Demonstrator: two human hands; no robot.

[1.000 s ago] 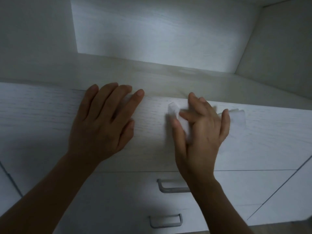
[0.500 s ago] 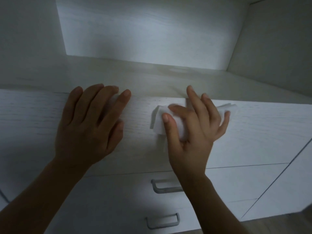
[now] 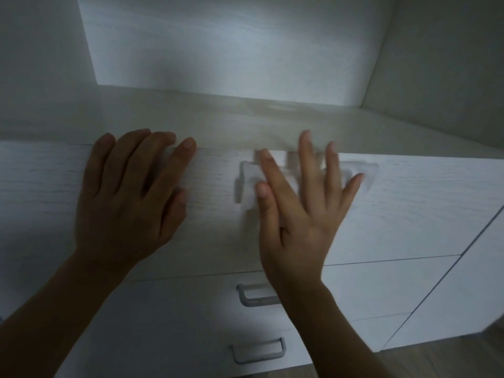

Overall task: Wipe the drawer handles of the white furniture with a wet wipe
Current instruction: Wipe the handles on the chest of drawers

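Note:
My right hand (image 3: 302, 205) lies with straight, spread fingers on a white wet wipe (image 3: 249, 184), pressing it flat on the top drawer front (image 3: 409, 203) of the white furniture. The wipe sticks out to the left of my thumb and to the right of my little finger. Whether a handle lies under the wipe is hidden. My left hand (image 3: 131, 197) rests flat on the same drawer front, fingers straight, holding nothing. Below, a grey handle (image 3: 255, 297) is partly covered by my right wrist, and a second grey handle (image 3: 259, 351) sits on the drawer under it.
Above the drawers runs a pale shelf surface (image 3: 245, 118) with a lit back panel (image 3: 231, 45) and a side wall (image 3: 441, 64) on the right. A white cabinet door (image 3: 469, 296) stands to the right of the drawers. Wooden floor (image 3: 450, 361) shows at bottom right.
My right hand's fingers have straightened and spread over the wipe, which now lies flatter and wider. The left hand stays flat in place. The view has shifted slightly.

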